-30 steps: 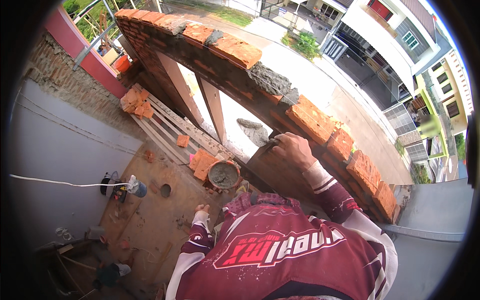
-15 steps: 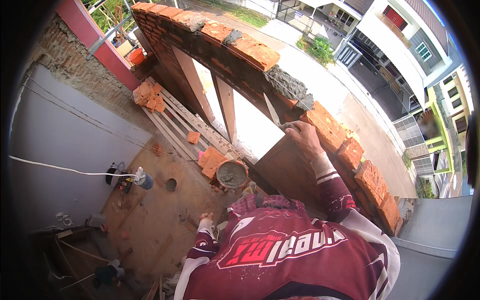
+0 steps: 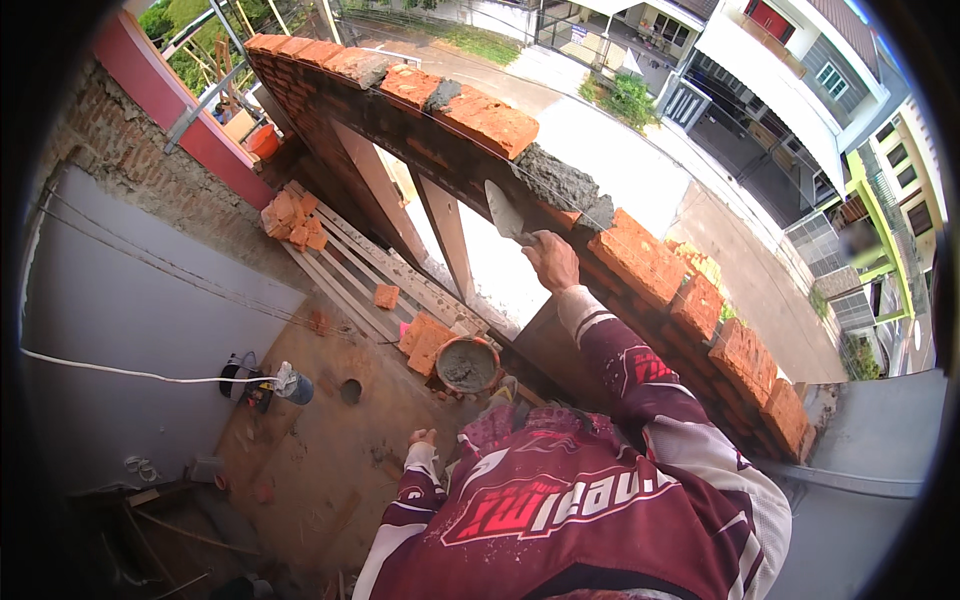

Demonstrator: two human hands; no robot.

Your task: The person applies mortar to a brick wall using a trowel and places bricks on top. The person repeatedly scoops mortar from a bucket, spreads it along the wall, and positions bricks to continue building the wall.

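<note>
My right hand grips a trowel by its handle, its grey blade raised against the inner side of the brick wall. Just above it, wet grey mortar fills a gap between red bricks along the wall's top, beside a taut line. Whether the blade touches the mortar, I cannot tell. My left hand is low beside my body, fingers loosely curled; what they hold, if anything, is too small to make out. A round container of mortar sits between the hands, next to loose bricks.
Planks with brick piles lie along the wall's inside, over openings. Below left are a floor with a dark hole, a blue bucket and a white cable. An orange bucket stands farther back. A street and houses lie beyond.
My right hand has moved up and left along the wall and turned the trowel, its blade rising toward the mortar. The lump earlier on the blade no longer shows. My left hand stays low.
</note>
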